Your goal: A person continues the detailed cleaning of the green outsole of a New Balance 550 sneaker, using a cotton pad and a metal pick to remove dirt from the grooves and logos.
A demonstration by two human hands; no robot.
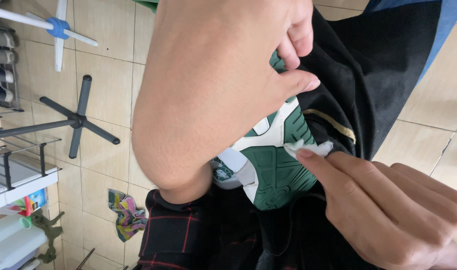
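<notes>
Soft, even daylight fills my view, bright enough that the pale floor tiles [108,85] show only faint shadows under the black star-shaped stand [76,120], with no harsh glare anywhere. My left hand [213,90] sits so close to the lens that it looks oversized and a little soft, while the green and white shoe sole [278,175] and my right hand [393,210] stay fairly sharp. The black cloth [378,75] swallows detail in its dark folds.

Beige tiled floor [106,75]; black star-shaped stand [76,120], crumpled colourful cloth [126,212], white-and-blue stand [58,29] lying directly on tiles.
</notes>
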